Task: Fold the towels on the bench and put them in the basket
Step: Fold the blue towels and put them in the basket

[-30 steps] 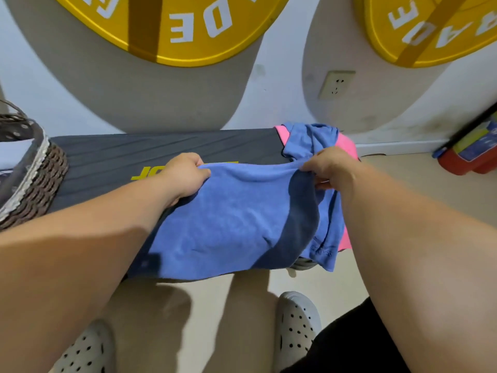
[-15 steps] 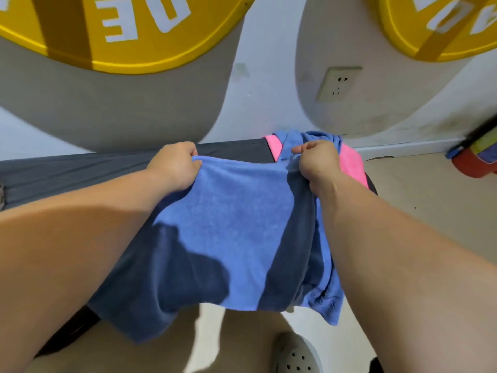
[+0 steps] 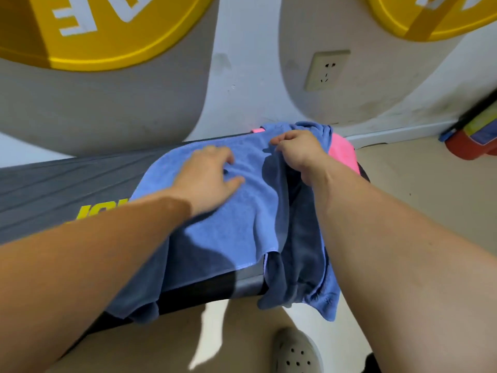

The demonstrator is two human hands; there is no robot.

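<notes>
A blue towel [image 3: 242, 211] lies spread across the dark grey bench [image 3: 59, 189], its near edge hanging over the front. My left hand [image 3: 209, 179] rests flat on the towel with fingers apart. My right hand [image 3: 298, 149] pinches the towel's far right corner. Beside it, at the bench's right end, another blue towel [image 3: 304, 265] lies bunched and droops over the edge, on top of a pink towel [image 3: 343, 154]. The basket is out of view.
The bench stands against a white wall with a power socket [image 3: 326, 70] and two big yellow discs [image 3: 102, 30]. A red and blue object [image 3: 476, 138] sits on the floor at the right. My grey clog [image 3: 295, 351] is below the bench.
The towel was held up by both hands; now it lies on the bench. My left hand has let go and lies flat on it. The view shifted right, so the basket left the frame.
</notes>
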